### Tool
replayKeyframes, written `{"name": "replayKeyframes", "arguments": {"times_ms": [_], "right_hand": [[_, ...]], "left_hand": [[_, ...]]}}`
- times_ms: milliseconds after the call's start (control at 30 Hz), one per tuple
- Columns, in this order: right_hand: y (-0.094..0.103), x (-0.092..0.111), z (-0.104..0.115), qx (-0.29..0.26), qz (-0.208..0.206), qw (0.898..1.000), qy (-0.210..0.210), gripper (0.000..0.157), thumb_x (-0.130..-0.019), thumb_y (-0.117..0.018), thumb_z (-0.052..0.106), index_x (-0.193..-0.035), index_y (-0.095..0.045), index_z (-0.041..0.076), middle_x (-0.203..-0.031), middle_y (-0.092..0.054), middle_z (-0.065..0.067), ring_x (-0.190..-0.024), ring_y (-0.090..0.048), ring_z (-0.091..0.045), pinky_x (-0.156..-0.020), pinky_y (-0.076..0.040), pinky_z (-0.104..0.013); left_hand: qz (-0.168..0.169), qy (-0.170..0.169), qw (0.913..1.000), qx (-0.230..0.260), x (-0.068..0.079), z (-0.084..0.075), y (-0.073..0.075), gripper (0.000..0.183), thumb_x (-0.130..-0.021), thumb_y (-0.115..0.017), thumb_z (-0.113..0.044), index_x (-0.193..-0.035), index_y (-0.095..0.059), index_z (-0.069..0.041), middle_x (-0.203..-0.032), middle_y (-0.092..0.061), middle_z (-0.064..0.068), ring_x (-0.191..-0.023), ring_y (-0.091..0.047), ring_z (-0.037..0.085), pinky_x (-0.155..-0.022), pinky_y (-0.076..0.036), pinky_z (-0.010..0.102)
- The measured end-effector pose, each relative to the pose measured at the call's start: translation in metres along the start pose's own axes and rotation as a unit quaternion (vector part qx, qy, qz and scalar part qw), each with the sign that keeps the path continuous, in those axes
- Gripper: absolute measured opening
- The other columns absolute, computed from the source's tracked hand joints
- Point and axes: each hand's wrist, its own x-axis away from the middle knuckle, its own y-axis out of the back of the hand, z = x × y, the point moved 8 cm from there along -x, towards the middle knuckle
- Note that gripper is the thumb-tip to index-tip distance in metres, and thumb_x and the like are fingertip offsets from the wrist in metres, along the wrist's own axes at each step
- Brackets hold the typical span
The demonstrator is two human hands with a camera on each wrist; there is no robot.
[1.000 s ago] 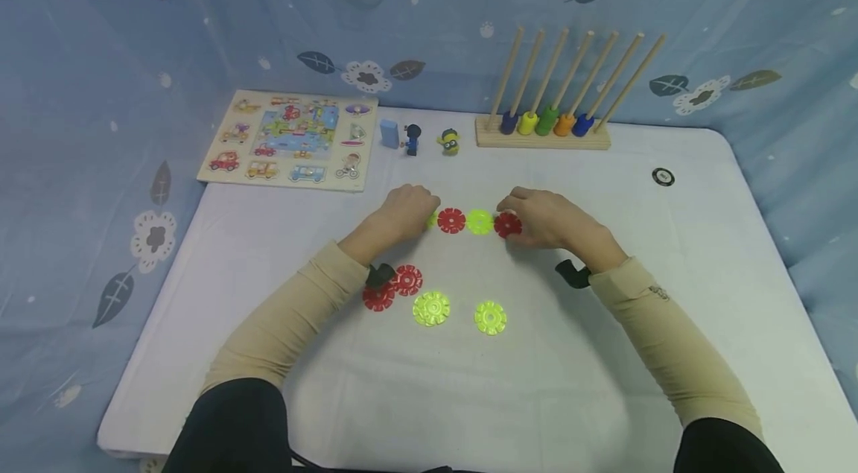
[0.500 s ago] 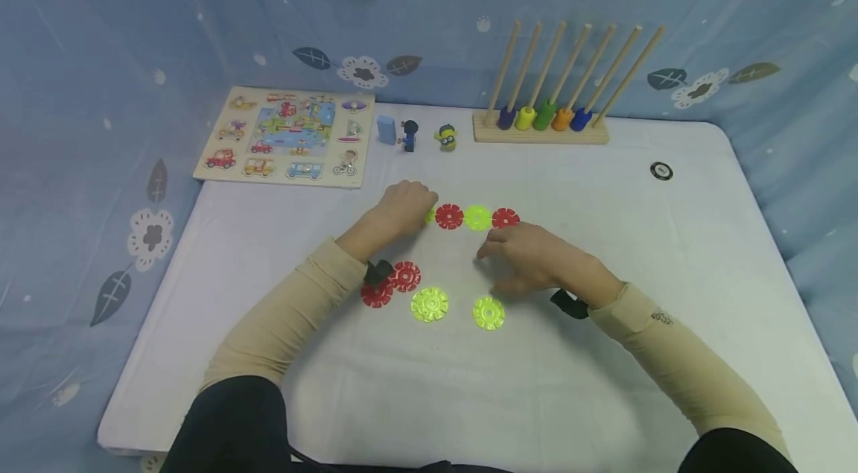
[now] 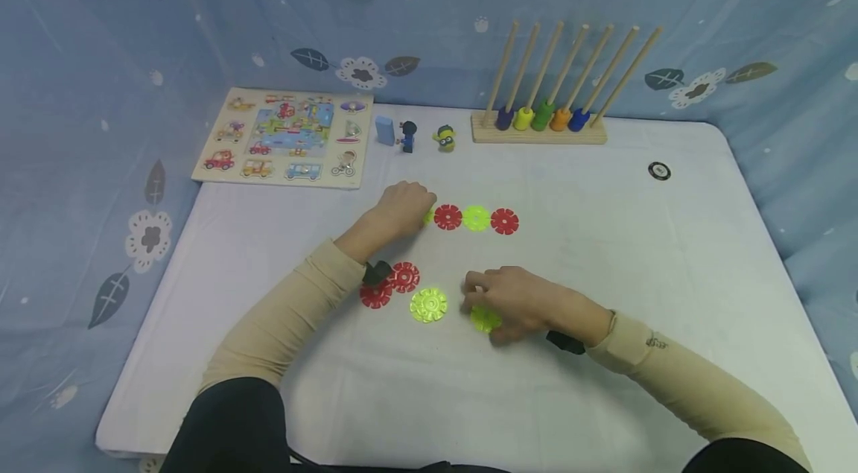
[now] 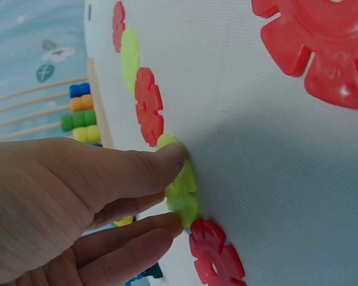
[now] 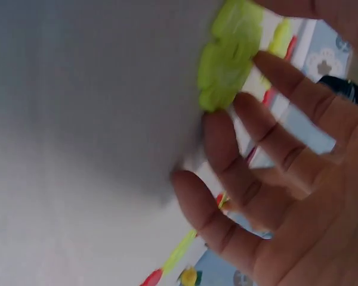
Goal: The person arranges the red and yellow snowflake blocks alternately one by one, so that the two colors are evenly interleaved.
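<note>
My left hand pinches the rim of a yellow-green interlocking disc between thumb and fingers. That disc lies in a row on the white table, touching or close to a red disc, then a yellow-green disc and a red disc. Another red disc at the row's other end is hidden by my left hand in the head view. Nearer the front, my right hand has thumb and fingertips around the edge of a separate yellow-green disc.
Left of my right hand lie a yellow-green disc and two red discs, partly under the left wrist strap. Along the back stand a picture puzzle board, a blue block, two small figures and a wooden peg stand.
My right hand has let go of the red disc at the row's right end and come toward the front, down to the loose yellow-green disc. My left hand has stayed in place.
</note>
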Motion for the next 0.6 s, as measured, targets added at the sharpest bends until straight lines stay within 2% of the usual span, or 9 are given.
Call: {"name": "replayKeyframes", "arguments": {"times_ms": [133, 300, 600], "right_hand": [[-0.004, -0.002, 0.006, 0.007, 0.015, 1.0, -0.004, 0.051, -0.071, -0.082, 0.035, -0.116, -0.061, 0.022, -0.12, -0.055, 0.0, -0.093, -0.058, -0.014, -0.085, -0.054, -0.032], [-0.002, 0.0, 0.008, 0.032, 0.019, 0.999, -0.008, 0.051, -0.072, -0.081, 0.034, -0.116, -0.058, 0.021, -0.119, -0.055, -0.001, -0.091, -0.057, -0.014, -0.085, -0.054, -0.033], [0.008, 0.005, -0.013, 0.013, -0.007, 0.999, -0.044, 0.052, -0.069, -0.081, 0.032, -0.115, -0.06, 0.021, -0.111, -0.059, 0.001, -0.09, -0.057, -0.014, -0.083, -0.054, -0.035]], "left_hand": [[-0.003, -0.001, 1.0, 0.001, 0.0, 0.001, -0.001, 0.022, -0.087, -0.067, -0.011, -0.109, -0.066, -0.007, -0.098, -0.067, 0.008, -0.086, -0.061, 0.021, -0.078, -0.054, 0.032], [0.0, 0.0, 1.0, 0.004, 0.0, 0.0, -0.002, 0.023, -0.087, -0.067, -0.012, -0.11, -0.066, -0.007, -0.099, -0.067, 0.007, -0.087, -0.061, 0.021, -0.079, -0.054, 0.032], [0.001, 0.003, 1.0, 0.003, -0.001, 0.001, -0.001, 0.027, -0.087, -0.066, -0.011, -0.114, -0.063, -0.008, -0.101, -0.068, 0.008, -0.088, -0.062, 0.022, -0.079, -0.054, 0.033]]}}
